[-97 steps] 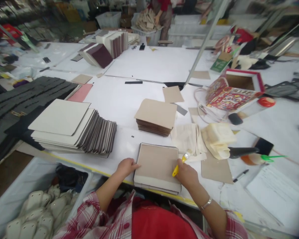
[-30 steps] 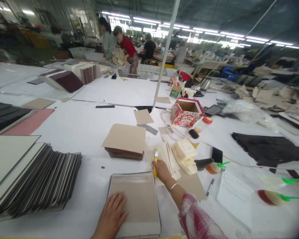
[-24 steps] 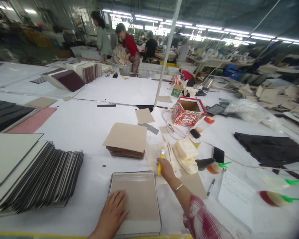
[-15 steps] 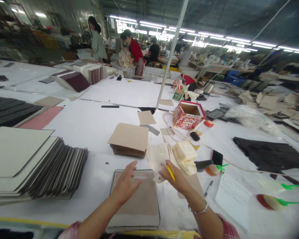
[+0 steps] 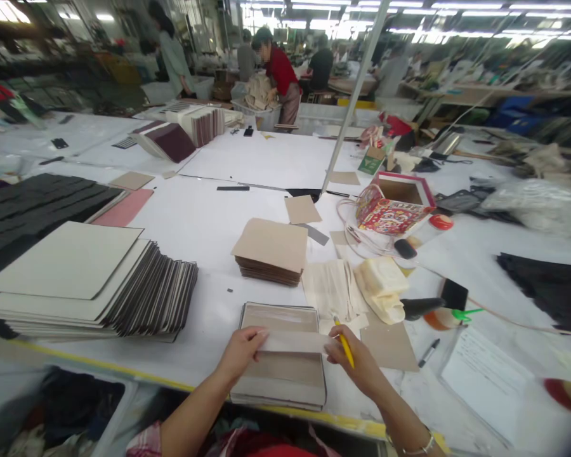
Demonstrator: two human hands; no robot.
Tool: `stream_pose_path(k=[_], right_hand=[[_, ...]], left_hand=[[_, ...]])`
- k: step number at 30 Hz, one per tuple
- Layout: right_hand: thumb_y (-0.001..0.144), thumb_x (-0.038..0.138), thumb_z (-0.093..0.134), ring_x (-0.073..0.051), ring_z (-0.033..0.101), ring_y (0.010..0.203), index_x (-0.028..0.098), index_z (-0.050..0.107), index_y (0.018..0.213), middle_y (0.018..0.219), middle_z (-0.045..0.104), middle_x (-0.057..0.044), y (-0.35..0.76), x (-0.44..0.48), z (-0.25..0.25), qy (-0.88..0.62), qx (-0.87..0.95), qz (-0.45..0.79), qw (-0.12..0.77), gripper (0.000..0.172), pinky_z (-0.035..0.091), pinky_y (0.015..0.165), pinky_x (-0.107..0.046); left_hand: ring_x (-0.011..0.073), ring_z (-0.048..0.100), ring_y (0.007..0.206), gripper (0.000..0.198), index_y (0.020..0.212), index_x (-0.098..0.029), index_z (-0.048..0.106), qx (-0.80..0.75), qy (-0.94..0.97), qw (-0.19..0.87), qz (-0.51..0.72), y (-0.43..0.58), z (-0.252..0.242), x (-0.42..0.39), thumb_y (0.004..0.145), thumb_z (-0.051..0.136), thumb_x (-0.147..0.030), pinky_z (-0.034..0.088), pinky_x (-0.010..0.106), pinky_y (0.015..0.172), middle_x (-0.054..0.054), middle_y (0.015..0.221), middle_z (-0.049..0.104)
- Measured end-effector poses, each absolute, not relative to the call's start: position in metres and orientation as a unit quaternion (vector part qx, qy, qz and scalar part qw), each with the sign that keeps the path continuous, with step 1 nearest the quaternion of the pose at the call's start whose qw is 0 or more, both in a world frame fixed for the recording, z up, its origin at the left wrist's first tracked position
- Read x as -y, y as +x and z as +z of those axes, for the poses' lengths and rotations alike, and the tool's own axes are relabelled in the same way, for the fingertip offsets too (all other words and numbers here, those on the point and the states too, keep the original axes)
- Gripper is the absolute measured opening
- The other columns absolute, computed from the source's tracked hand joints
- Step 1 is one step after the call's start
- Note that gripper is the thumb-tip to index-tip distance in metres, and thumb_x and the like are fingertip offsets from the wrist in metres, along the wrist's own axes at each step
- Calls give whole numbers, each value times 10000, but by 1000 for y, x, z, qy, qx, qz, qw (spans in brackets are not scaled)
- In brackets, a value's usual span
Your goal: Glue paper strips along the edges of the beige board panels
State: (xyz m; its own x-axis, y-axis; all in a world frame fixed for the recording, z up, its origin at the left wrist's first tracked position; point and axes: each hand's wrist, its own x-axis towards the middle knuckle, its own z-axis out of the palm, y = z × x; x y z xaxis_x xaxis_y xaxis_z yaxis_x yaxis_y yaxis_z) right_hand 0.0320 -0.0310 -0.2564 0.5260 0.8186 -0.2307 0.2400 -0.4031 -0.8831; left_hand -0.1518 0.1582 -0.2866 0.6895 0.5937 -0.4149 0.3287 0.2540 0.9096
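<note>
My left hand (image 5: 242, 352) pinches the left end of a pale, flat strip (image 5: 290, 343). The strip stretches across a shallow stack of grey-brown boards with dark edges (image 5: 285, 381) at the table's front edge. At the strip's other end, the fingers of my right hand (image 5: 354, 355) close on it. A slim yellow pen-like tool (image 5: 346, 350) is also tucked in that hand, its tip pointing up and away. Just beyond the right hand lie cream fabric pieces (image 5: 330, 285). A pile of brown boards (image 5: 271, 247) sits behind the dark-edged stack.
On the left rises a large fanned stack of dark-edged boards (image 5: 66, 260). To the right are a crumpled yellowish cloth bundle (image 5: 383, 282), a red patterned box (image 5: 394, 209), a green-tipped bottle (image 5: 442, 317), a pen (image 5: 429, 353) and a written sheet (image 5: 488, 381). A slanted pole (image 5: 354, 101) stands mid-table.
My left hand has gone from spread fingers to a pinch. The pale strip is now held taut between both hands, over the stack. The view has tilted down and shifted left.
</note>
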Motion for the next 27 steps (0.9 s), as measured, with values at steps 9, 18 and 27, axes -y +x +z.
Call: stream_pose_path(k=[9, 18, 27], right_hand=[[789, 464, 430, -199, 599, 577, 206, 450, 995, 660, 592, -16, 19, -12, -318, -873, 326, 144, 332, 332, 448, 555, -298], [830, 459, 377, -204, 622, 741, 170, 476, 1011, 856, 625, -86, 20, -33, -347, -879, 358, 30, 314, 354, 468, 626, -294], [837, 435, 377, -202, 620, 758, 156, 468, 1010, 863, 625, -96, 23, -36, -353, -876, 371, 11, 308, 340, 474, 643, -301]], left_hand=[[59, 378, 356, 297, 612, -155, 481, -443, 612, 652, 60, -155, -319, -192, 676, 553, -436, 288, 169, 356, -64, 419, 434], [89, 458, 460, 279, 601, -158, 528, -484, 731, 467, 120, -141, -338, -222, 707, 526, -416, 327, 201, 478, -45, 500, 488], [103, 441, 514, 288, 553, -165, 527, -498, 747, 426, 109, -136, -353, -230, 667, 572, -425, 287, 206, 507, -39, 502, 489]])
